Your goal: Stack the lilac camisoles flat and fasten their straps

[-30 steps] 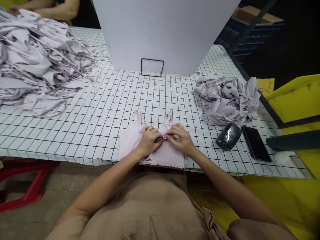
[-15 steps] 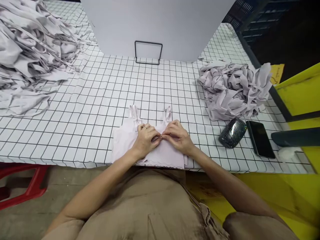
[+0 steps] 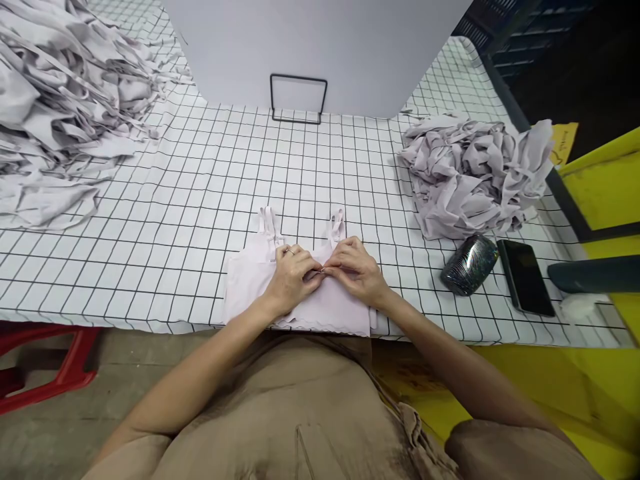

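Observation:
A pale pink strappy top, like a cropped camisole, lies flat at the table's front edge with its straps pointing away from me. My left hand is closed in a pinch at the middle of its upper edge. From the other side my right hand pinches the same spot, and the fingertips of both hands nearly meet. Something tiny and thin shows between them, too small to name. The cloth right under the fingers is hidden.
Piles of similar pale cloth lie at the left and right. Near the right pile sit a shiny black rounded object and a phone. A grey panel with a wire stand is at the back. A red stool stands lower left.
The view has shifted slightly. Both hands keep their pinch at the same place on the top, with only slight finger movement.

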The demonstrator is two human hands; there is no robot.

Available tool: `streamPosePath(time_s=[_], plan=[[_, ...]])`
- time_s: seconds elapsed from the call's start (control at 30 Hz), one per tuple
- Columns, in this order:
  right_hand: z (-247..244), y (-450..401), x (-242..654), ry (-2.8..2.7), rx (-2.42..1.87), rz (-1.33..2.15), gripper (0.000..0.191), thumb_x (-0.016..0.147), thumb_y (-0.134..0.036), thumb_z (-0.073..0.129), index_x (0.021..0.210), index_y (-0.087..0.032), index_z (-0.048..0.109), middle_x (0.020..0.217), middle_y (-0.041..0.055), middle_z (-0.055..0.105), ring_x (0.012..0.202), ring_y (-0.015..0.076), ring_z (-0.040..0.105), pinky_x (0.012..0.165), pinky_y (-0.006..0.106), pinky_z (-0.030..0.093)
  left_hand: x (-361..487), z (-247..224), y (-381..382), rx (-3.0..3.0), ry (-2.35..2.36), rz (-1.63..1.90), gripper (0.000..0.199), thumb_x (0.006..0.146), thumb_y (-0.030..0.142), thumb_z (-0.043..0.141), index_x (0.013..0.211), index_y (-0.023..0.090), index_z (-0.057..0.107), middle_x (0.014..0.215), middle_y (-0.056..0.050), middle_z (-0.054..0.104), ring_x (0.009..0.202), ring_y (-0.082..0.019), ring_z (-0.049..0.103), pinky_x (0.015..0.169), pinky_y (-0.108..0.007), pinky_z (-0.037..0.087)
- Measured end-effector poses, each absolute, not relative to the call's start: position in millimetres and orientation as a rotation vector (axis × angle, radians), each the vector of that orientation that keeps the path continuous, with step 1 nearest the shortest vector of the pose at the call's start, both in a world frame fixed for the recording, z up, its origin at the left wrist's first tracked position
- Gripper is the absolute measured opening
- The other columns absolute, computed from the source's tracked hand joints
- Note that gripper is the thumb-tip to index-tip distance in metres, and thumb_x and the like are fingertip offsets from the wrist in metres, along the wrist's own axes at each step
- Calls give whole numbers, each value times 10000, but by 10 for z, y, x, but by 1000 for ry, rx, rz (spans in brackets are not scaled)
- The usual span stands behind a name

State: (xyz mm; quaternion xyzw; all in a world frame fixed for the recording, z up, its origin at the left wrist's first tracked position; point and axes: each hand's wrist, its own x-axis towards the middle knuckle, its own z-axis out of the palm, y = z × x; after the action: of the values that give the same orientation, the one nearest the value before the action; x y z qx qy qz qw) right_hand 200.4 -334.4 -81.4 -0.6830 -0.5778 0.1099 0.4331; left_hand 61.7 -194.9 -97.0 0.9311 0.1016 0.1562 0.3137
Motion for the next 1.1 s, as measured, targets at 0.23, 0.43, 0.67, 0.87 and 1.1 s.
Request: streamPosePath(time_s=[0.23, 0.43, 0.67, 0.87, 1.1], plan=[[-846, -3358, 2013, -1497, -1702, 208, 145, 964, -241, 620, 837, -234, 689, 765, 48, 668, 885, 252, 536, 868, 471, 441, 618, -971, -1948, 2450, 260, 432, 84, 903, 249, 698, 826, 219, 710, 791, -2, 711, 883, -210, 590, 950, -419, 317], [-788, -3394, 2067, -1683, -1771, 198, 186, 985, -207, 549, 859, -218, 685, 793, 62, 653, 930, 264, 523, 927, 520, 409, 606, -938, -1936, 2430, 274, 402, 120, 913, 281, 704, 807, 225, 707, 779, -3, 705, 880, -214, 590, 950, -427, 328], [-466, -3288, 2310, -2106, -1802, 331, 310, 1031, -188, 446, 813, -201, 665, 760, 40, 601, 942, 242, 499, 1080, 739, 210, 598, -918, -1907, 2388, 257, 391, 151, 942, 294, 680, 810, 226, 709, 828, -7, 737, 897, -211, 599, 960, -441, 318], [-200, -2951, 2896, -1966, -1902, 404, 432, 1034, -445, 495, 723, -220, 692, 681, 21, 538, 878, 223, 501, 1102, 722, 206, 586, -919, -1921, 2425, 262, 471, 334, 909, 310, 726, 1217, 219, 632, 1146, -73, 704, 1101, -256, 602, 1012, -439, 347], [-189, -2652, 3110, -1913, -1990, 260, 416, 1030, -367, 495, 690, -191, 658, 677, 31, 533, 899, 228, 504, 1090, 700, 216, 630, -948, -1928, 2427, 270, 515, 298, 874, 207, 735, 1161, 232, 661, 1145, -78, 662, 1125, -279, 600, 1023, -471, 386]])
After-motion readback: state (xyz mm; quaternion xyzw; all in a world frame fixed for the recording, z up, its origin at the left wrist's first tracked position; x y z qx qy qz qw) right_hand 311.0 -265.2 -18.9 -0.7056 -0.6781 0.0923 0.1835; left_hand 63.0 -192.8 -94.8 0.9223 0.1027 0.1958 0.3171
